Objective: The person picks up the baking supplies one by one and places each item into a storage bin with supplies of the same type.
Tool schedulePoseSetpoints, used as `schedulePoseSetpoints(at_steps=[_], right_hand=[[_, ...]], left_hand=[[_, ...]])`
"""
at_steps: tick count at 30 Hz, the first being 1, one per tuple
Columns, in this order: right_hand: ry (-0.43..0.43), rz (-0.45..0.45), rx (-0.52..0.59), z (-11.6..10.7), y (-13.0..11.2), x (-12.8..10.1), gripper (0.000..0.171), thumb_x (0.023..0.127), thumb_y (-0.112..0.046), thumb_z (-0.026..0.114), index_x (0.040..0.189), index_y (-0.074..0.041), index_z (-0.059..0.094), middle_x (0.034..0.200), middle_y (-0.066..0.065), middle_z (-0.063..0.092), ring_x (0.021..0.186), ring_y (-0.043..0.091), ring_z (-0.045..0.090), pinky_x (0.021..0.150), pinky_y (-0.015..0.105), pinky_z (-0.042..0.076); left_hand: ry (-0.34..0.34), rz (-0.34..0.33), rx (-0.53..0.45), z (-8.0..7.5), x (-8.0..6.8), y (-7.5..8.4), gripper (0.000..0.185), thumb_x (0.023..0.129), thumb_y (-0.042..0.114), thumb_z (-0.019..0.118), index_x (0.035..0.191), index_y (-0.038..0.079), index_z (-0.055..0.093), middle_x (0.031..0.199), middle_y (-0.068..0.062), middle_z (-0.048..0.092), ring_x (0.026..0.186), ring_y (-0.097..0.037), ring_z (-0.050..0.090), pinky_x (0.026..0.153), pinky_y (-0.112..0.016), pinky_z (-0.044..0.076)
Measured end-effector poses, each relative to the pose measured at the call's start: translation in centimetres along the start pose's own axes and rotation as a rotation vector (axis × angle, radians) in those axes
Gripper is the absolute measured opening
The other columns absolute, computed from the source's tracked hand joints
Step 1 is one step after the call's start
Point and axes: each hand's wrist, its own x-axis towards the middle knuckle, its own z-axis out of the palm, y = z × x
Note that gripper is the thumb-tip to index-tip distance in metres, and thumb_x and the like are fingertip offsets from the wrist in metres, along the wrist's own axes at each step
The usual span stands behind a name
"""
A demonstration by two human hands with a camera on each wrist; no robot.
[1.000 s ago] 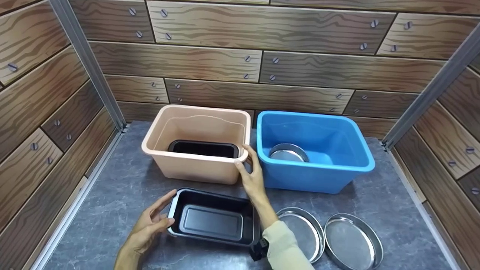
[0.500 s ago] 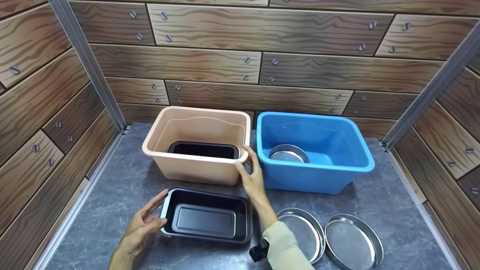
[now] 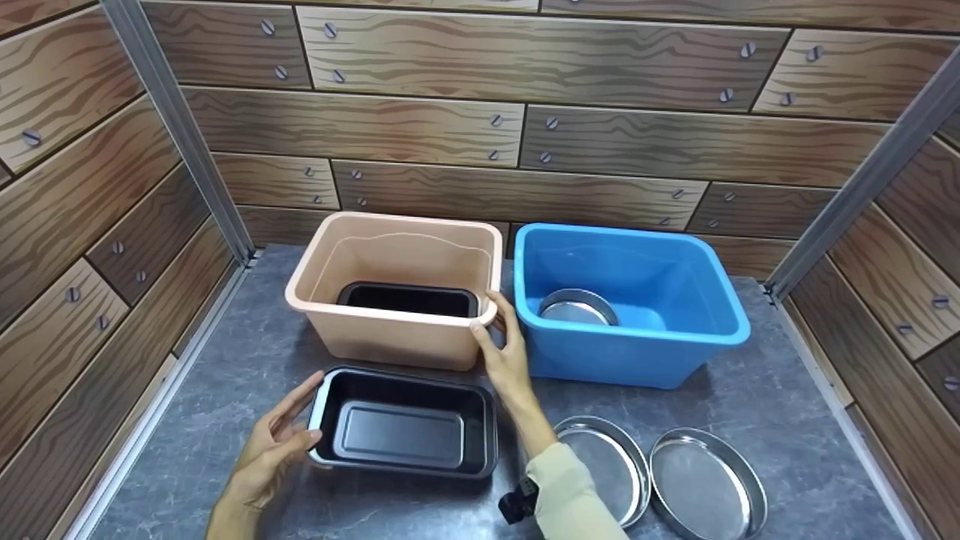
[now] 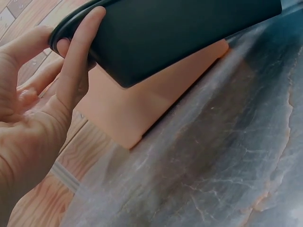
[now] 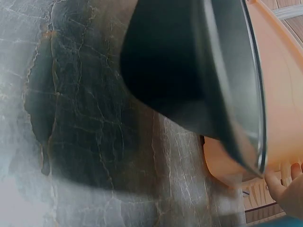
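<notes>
The black rectangular metal loaf pan [image 3: 403, 433] sits mouth-up near the front of the grey marbled tabletop [image 3: 247, 360], its long axis running left to right, just in front of the peach plastic tub [image 3: 396, 289]. The left-wrist view shows its left end raised off the surface. The left hand [image 3: 271, 450] comes in from the lower left, forearm angled up toward the pan, and pinches the left short rim: thumb on the lip, fingers spread along the outside. The right hand [image 3: 505, 356] reaches forward across the pan's right end, sleeve low, and grips the tub's front right corner rim with thumb and fingers curled round it. A second black pan [image 3: 409, 300] lies inside that tub. Beside it stands a blue plastic tub [image 3: 630, 300] holding a round steel tin [image 3: 577, 306]; two more round steel tins [image 3: 660, 476] rest on the tabletop at the right.
</notes>
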Motion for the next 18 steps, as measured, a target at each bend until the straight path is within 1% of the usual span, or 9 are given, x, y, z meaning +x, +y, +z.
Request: schedulePoseSetpoints(at_steps=[2, 7, 9, 13, 15, 18], right_hand=[[0.002, 0.003, 0.007, 0.0, 0.0, 0.0, 0.054, 0.092, -0.004, 0.064, 0.142, 0.002, 0.044, 0.142, 0.018, 0.047, 0.125, 0.029, 0.048, 0.111, 0.052, 0.035], [0.003, 0.005, 0.018, 0.1, 0.0, 0.0, 0.054, 0.092, -0.002, 0.063, 0.142, 0.003, 0.043, 0.143, 0.021, 0.046, 0.125, 0.028, 0.047, 0.111, 0.052, 0.036], [0.005, 0.005, 0.018, 0.1, 0.0, 0.1, 0.054, 0.092, -0.002, 0.063, 0.142, 0.003, 0.043, 0.143, 0.02, 0.046, 0.124, 0.028, 0.048, 0.11, 0.051, 0.036], [0.009, 0.013, 0.01, 0.1, 0.0, 0.0, 0.054, 0.092, -0.003, 0.063, 0.142, 0.002, 0.044, 0.142, 0.017, 0.048, 0.123, 0.027, 0.048, 0.11, 0.049, 0.038], [0.007, 0.016, 0.01, 0.1, 0.0, 0.0, 0.054, 0.092, -0.003, 0.063, 0.142, 0.002, 0.044, 0.142, 0.017, 0.047, 0.124, 0.027, 0.048, 0.11, 0.047, 0.037], [0.003, 0.02, 0.013, 0.1, 0.0, 0.0, 0.054, 0.092, -0.003, 0.063, 0.142, 0.002, 0.043, 0.144, 0.018, 0.046, 0.125, 0.029, 0.047, 0.111, 0.044, 0.038]], left_hand=[[0.001, 0.006, -0.007, 0.0, 0.0, 0.1, 0.071, 0.089, -0.019, 0.048, 0.152, -0.002, 0.022, 0.155, -0.019, 0.03, 0.125, -0.047, 0.048, 0.078, -0.059, 0.052], [-0.007, 0.041, -0.022, 0.1, 0.1, 0.5, 0.07, 0.089, -0.02, 0.046, 0.152, -0.004, 0.021, 0.155, -0.023, 0.027, 0.117, -0.049, 0.053, 0.068, -0.058, 0.055], [-0.011, 0.049, -0.024, 0.1, 0.1, 0.6, 0.07, 0.089, -0.021, 0.046, 0.152, -0.004, 0.02, 0.154, -0.024, 0.027, 0.115, -0.05, 0.054, 0.068, -0.057, 0.056], [-0.01, 0.053, -0.025, 0.1, 0.0, 0.9, 0.069, 0.089, -0.021, 0.045, 0.152, -0.004, 0.021, 0.155, -0.023, 0.027, 0.118, -0.048, 0.053, 0.076, -0.056, 0.054], [-0.004, 0.05, -0.027, 0.2, 0.0, 1.0, 0.07, 0.089, -0.021, 0.046, 0.152, -0.003, 0.021, 0.155, -0.022, 0.028, 0.12, -0.047, 0.052, 0.081, -0.056, 0.052], [0.001, 0.059, -0.029, 0.3, 0.0, 1.2, 0.07, 0.089, -0.021, 0.046, 0.152, -0.004, 0.021, 0.155, -0.022, 0.027, 0.123, -0.045, 0.05, 0.084, -0.056, 0.051]])
